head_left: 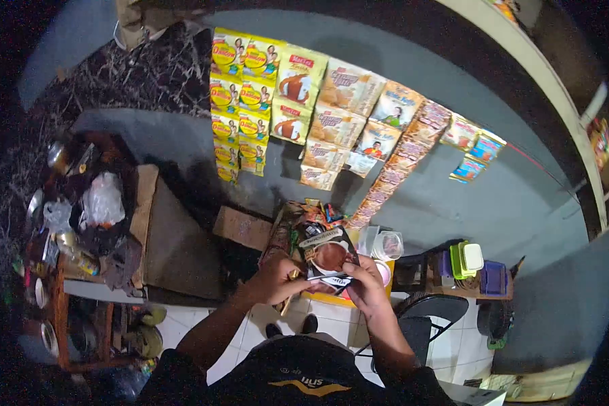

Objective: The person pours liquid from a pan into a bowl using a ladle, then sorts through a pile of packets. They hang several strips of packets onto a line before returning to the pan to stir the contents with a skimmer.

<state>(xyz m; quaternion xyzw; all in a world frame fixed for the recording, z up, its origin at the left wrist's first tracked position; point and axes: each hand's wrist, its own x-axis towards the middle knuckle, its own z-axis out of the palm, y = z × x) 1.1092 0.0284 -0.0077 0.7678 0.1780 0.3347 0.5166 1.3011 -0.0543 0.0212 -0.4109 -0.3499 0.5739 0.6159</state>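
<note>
A brown and white strip of chocolate drink sachets point(330, 254) is up in front of my body, above a small yellow-edged table. My right hand point(367, 279) pinches its lower right edge, thumb on the front. My left hand point(277, 281) is closed at its lower left edge, one finger lying along the fold. A thin tan item point(286, 306) shows below my left hand; I cannot make out what it is. Directly behind the strip is a box of colourful small packets point(328, 215), partly hidden by the sachets.
Sachet strips point(291, 101) hang along the grey wall. Clear plastic tubs point(388, 245) stand right of my hands. Farther right are a black chair point(432, 310) and a shelf with a green container point(467, 260). A cardboard box point(242, 229) and cluttered table lie left.
</note>
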